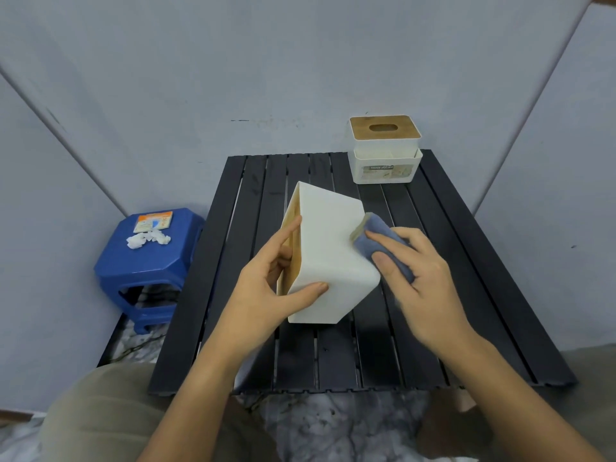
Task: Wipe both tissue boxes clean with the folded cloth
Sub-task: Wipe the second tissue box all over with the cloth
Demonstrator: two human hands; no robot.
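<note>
At the far left a blue plastic stool (146,261) stands on the marbled floor beside the table, well apart from the hands. On its seat lie an orange-and-white printed packet (153,221) and, just in front of it, a few crumpled white tissues (148,240).

To its right is a low black slatted table (466,295), with the person's knees in khaki trousers (100,411) at its near edge.

The left hand (266,281) grips the near tissue box (330,258), a white box turned on its side and tilted. The thumb lies flat across the broad white face that looks upward, and the fingers wrap round the left edge onto the wooden lid (290,258), which faces left. Whether the box's lower corner touches the slats cannot be told.

The right hand (420,275) holds the folded cloth (383,238), blue with a tan edge showing at its far end. The fingers are curled over it and press it against the box's right side, near the rounded upper edge. This hand and the cloth look slightly blurred.

At the table's far right corner the second tissue box (385,161) stands upright, white with a wooden lid that has an oval slot, and a front compartment bearing a printed label. It sits well apart from both hands.
</note>
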